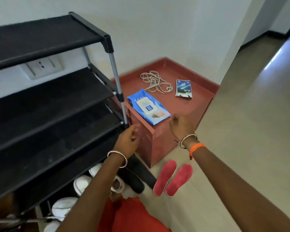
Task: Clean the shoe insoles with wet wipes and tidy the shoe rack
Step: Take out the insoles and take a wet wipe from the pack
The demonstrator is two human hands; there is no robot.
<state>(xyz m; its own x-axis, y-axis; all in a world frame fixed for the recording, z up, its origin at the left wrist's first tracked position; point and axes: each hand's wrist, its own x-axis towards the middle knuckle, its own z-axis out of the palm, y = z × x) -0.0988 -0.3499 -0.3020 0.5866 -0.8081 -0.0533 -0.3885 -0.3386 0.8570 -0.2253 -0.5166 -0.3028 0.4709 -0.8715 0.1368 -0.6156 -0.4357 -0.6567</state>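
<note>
A blue wet wipes pack (pixel 148 108) lies on the near corner of a red raised ledge (pixel 201 104). Two red insoles (pixel 173 178) lie side by side on the floor below the ledge. The black shoe rack (pixel 45 91) fills the left side, its shelves bare. My left hand (pixel 128 139) hovers by the rack's front post and the ledge corner, fingers loosely curled, holding nothing. To the right of the pack, my right hand (pixel 181 125) hangs just off the ledge edge with fingers curled and nothing in them.
White shoes (pixel 81 184) and a black shoe (pixel 134 174) sit on the floor under and beside the rack. Loose beige shoelaces (pixel 155 82) and a small printed packet (pixel 183 88) lie further back on the ledge. Pale tiled floor stretches right.
</note>
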